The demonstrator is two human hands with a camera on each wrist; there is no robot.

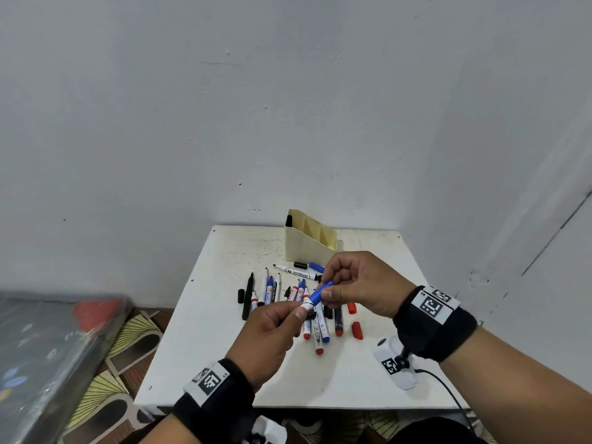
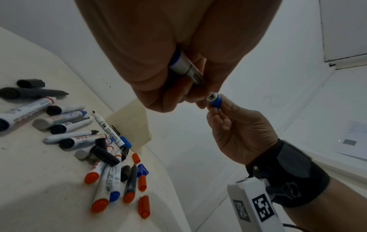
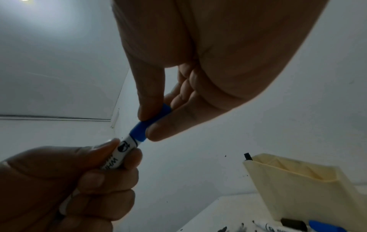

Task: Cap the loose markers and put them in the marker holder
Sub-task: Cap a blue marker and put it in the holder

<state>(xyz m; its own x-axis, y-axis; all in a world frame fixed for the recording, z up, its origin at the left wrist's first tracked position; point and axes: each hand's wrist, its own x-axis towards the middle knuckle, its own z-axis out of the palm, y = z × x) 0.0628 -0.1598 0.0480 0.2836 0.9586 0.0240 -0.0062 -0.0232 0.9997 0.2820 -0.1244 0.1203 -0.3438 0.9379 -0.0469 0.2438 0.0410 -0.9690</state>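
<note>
Over the white table [image 1: 198, 331] my left hand [image 1: 299, 310] grips the barrel of a white whiteboard marker [image 1: 307, 305]. My right hand [image 1: 326, 291] pinches the blue cap [image 1: 320, 291] between thumb and fingers, and the cap sits on the marker's end. The right wrist view shows the blue cap [image 3: 147, 125] meeting the white barrel [image 3: 121, 150]. Several loose markers [image 1: 315, 334] and caps lie in a heap below the hands. The cream marker holder [image 1: 307, 241] stands at the table's back, with a black marker [image 1: 289, 220] in its left compartment.
Two red caps [image 1: 357, 330] lie right of the heap; a blue cap [image 1: 316, 267] and a black cap [image 1: 301, 265] lie in front of the holder. Walls close in behind and to the right. A plastic-wrapped object [image 1: 48, 363] lies on the floor at left.
</note>
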